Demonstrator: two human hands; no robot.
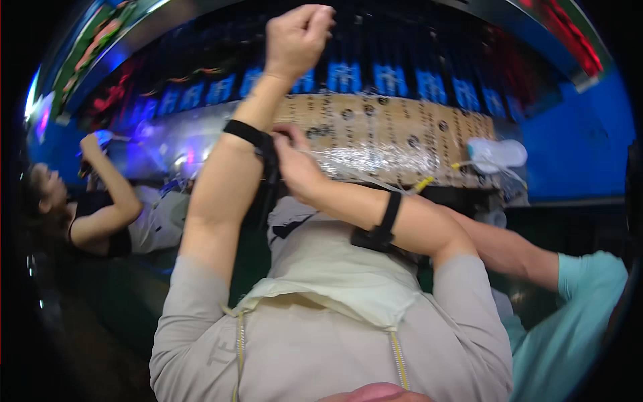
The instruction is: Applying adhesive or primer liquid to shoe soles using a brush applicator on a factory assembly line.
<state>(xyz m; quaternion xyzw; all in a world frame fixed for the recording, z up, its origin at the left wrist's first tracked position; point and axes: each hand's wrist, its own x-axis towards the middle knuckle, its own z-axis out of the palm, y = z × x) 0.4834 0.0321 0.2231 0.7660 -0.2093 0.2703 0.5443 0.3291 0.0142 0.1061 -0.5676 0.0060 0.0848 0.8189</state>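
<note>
My left arm is raised toward the far side, and my left hand is closed in a fist with nothing visible in it. Around the left forearm runs a black strap with a dark mount hanging on its right side. My right hand reaches across to that forearm, its fingers bent at the mount and the strap; the fingertips are partly hidden. A second black strap with a small box sits on my right forearm. Close by the right hand, a pale cable with a yellow end lies along the bench edge.
Printed cardboard under clear film covers the bench, with a row of blue-marked dark pieces behind. A white rounded object with a cable lies at right. A co-worker's teal sleeve is close on my right; another person sits left.
</note>
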